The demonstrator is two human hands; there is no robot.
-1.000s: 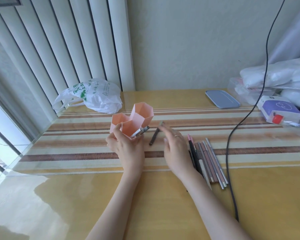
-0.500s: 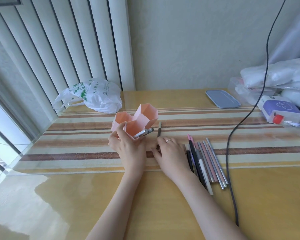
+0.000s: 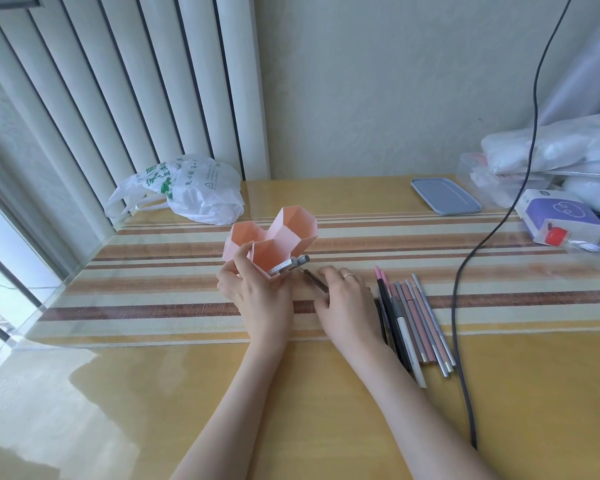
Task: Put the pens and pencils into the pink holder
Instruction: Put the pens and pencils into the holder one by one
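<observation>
The pink holder, made of hexagonal compartments, is tipped toward me on the striped mat. My left hand grips its near side. A silver pen lies in its nearest compartment, its end sticking out over the rim. My right hand holds a dark pencil low over the mat, its tip pointing at the holder's front. A row of several pens and pencils lies on the mat just right of my right hand.
A black cable runs down the table right of the pens. A white plastic bag sits behind the holder at the left. A blue lid, a purple-and-white box and white bags stand at the back right.
My right hand has come down and turned the dark pencil from near-upright to flat, tip toward the holder. The holder has tilted a little more toward me in my left hand.
</observation>
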